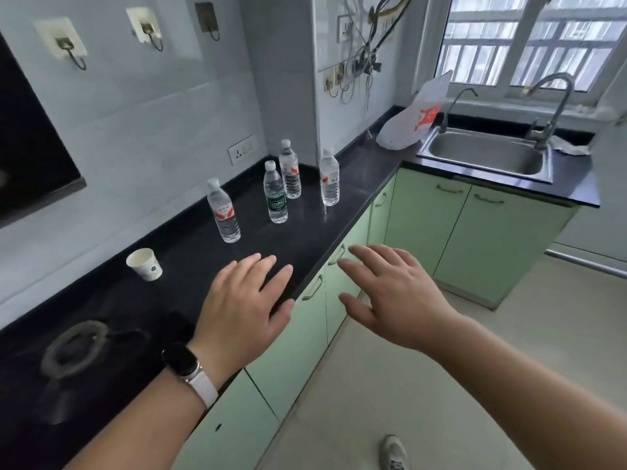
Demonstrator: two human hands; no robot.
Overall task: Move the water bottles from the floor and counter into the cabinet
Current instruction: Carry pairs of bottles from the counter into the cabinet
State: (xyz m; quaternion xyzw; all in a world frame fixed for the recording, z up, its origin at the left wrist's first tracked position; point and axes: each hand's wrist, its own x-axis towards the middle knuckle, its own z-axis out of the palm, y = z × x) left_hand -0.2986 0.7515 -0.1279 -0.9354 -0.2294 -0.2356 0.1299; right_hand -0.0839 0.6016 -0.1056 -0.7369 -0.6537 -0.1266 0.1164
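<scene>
Here, left hand (242, 301) over counter (163, 300) edge, fingers spread, empty | right hand (390, 300) splayed, empty, before cabinet doors (291, 351) | four bottles (224, 215) upright beyond | paper cup (145, 264) left.

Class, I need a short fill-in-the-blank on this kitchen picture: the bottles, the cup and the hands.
1. ____ water bottles stand on the counter.
2. One bottle has a ____ label.
3. The paper cup stands ____ of the bottles.
4. Both the left hand and right hand hold ____.

Answers: four; green; left; nothing
</scene>
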